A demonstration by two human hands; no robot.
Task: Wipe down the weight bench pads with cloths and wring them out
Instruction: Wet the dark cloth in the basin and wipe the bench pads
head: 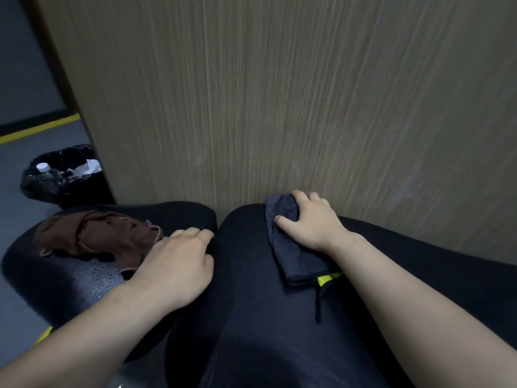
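The right grip (310, 219) is curled on a dark grey cloth (293, 259), pressing it to the larger bench pad (251, 303) beside the wood-grain wall (279, 93). The left grip (179, 264) rests at the smaller pad (42, 275) edge, fingers bent; whether it clutches anything is unclear. A brown cloth (92, 236) lies loose on that pad. Wiping looks mid-course, and wringing remains. Both forearms reach forward, wrists low.

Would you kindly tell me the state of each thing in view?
grey cloth: bunched, gripped by right hand on larger pad.
brown cloth: crumpled, loose on smaller pad.
left hand: fingers curled at that pad's edge.
bin: lined, holding rubbish.
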